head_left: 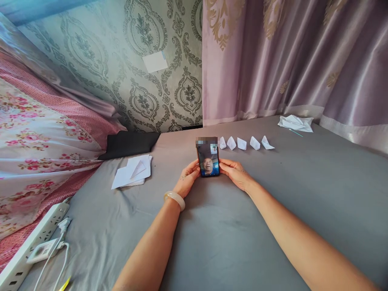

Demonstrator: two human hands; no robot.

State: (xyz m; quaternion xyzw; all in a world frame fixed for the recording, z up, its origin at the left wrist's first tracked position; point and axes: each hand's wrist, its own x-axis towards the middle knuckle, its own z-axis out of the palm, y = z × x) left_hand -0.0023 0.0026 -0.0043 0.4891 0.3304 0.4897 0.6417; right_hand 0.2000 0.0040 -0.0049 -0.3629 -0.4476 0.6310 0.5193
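Upright between my two hands is a smartphone, its lit screen turned toward me and showing a person on what looks like a video call. My left hand, with a pale bangle on the wrist, grips the phone's left edge. The right edge is held by my right hand, fingers closed on it. Just behind and to the right of the phone stand several folded white paper pieces in a row. A stack of white paper with a folded piece on top lies left of my hands.
Grey cloth covers the surface. A white power strip with plugged-in cords is at the lower left, near a floral curtain. Black fabric lies behind the paper stack. More white paper is at the far right, by purple curtains.
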